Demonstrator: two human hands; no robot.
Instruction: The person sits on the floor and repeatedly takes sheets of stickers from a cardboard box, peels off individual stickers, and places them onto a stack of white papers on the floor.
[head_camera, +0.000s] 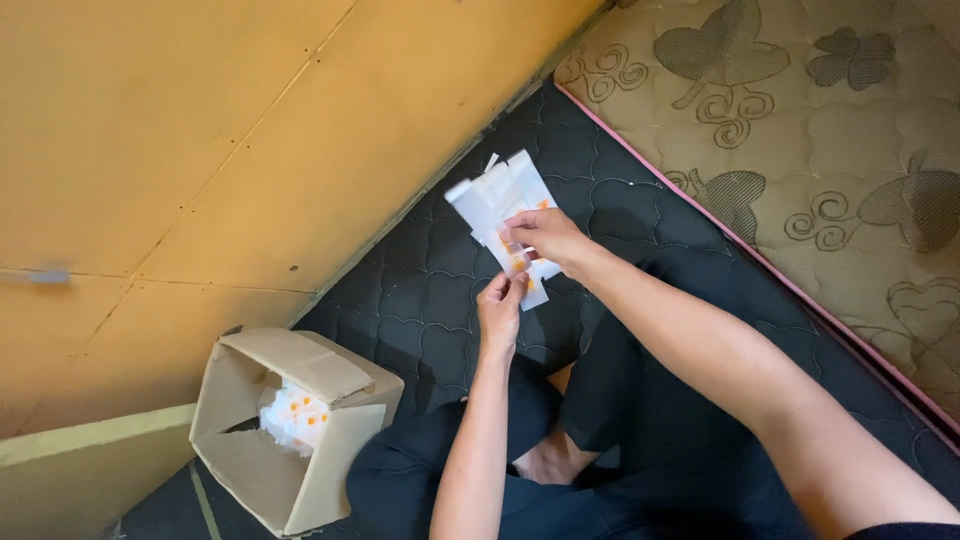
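Both my hands hold a flat white paper carton blank (500, 200) with small orange marks, raised above a dark quilted mat (440, 290). My right hand (548, 238) pinches the blank near its middle from the right. Below it, my left hand (500, 312) grips the blank's lower edge with fingers closed around it. The upper flaps of the blank fan out toward the wall. My crossed legs in dark trousers (600, 440) lie beneath my arms.
An open cardboard box (290, 430) at lower left holds a bundle of white pieces with orange marks (295, 415). A yellow panelled wall (200, 150) runs along the left. A beige patterned mattress (800, 150) with a pink edge borders the mat on the right.
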